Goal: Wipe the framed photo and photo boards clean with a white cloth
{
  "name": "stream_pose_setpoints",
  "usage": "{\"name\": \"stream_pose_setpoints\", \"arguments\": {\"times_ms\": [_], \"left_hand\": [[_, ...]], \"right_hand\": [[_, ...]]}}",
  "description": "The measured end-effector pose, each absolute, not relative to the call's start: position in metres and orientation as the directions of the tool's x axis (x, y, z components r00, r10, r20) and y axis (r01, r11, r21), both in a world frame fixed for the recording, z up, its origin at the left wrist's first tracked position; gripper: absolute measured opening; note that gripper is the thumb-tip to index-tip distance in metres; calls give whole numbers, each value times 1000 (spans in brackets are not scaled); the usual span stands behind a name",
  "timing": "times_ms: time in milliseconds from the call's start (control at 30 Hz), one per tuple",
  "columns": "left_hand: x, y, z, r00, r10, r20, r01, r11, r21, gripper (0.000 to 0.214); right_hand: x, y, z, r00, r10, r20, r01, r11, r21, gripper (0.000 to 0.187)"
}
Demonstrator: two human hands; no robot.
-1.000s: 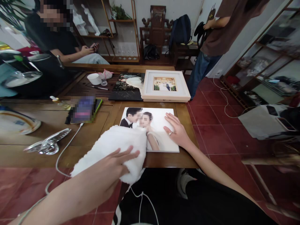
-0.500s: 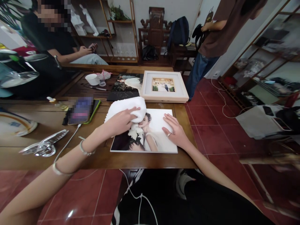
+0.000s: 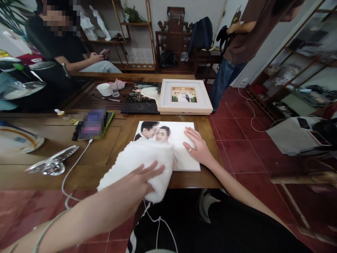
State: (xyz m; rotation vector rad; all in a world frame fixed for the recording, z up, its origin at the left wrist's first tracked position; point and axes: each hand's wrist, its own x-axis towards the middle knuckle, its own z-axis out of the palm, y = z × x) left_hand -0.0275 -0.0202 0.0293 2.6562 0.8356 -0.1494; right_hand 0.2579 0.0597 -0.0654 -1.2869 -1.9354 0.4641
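A wedding photo print [image 3: 181,140] lies flat at the near edge of the wooden table [image 3: 113,154]. My left hand [image 3: 139,181] presses a white fluffy towel [image 3: 142,163] onto the print's lower left part, fingers stretched over the cloth. The towel hangs past the table edge. My right hand [image 3: 197,147], with a ring on one finger, lies flat and open on the print's right side.
Behind the print sit a white framed photo [image 3: 185,96] and a dark photo print [image 3: 140,98]. A phone [image 3: 93,124] with a white cable, a silver ornament [image 3: 51,163] and a plate [image 3: 19,138] lie to the left. One person sits at far left; another stands at the back right.
My left hand has dragged the towel from the print's upper left back down to its lower left edge. The right hand has stayed flat on the print.
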Motion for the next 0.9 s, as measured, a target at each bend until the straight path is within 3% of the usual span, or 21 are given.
{"name": "stream_pose_setpoints", "arguments": {"times_ms": [67,167,333,467,567,700,900], "left_hand": [[-26,-28,26,842,511,-176,539,-771,339,41],[-21,-15,14,803,580,-140,591,-743,314,44],[-16,42,-6,698,712,-75,716,-691,101,49],[-20,88,-14,657,750,76,754,-656,-40,27],[-25,107,-17,667,734,129,744,-662,-87,21],[-29,99,-15,731,678,73,682,-722,-114,26],[-20,15,-10,815,571,99,575,-818,-15,8]], "right_hand": [[258,60,-65,-214,899,383,630,426,-649,45],[259,60,-65,-216,899,382,628,428,-650,45],[259,60,-65,-215,899,382,626,427,-652,45],[260,59,-65,-220,898,381,624,430,-653,45],[259,59,-65,-220,897,383,618,432,-657,45],[259,59,-67,-219,892,396,625,440,-645,46],[258,60,-66,-220,894,391,642,435,-631,45]]}}
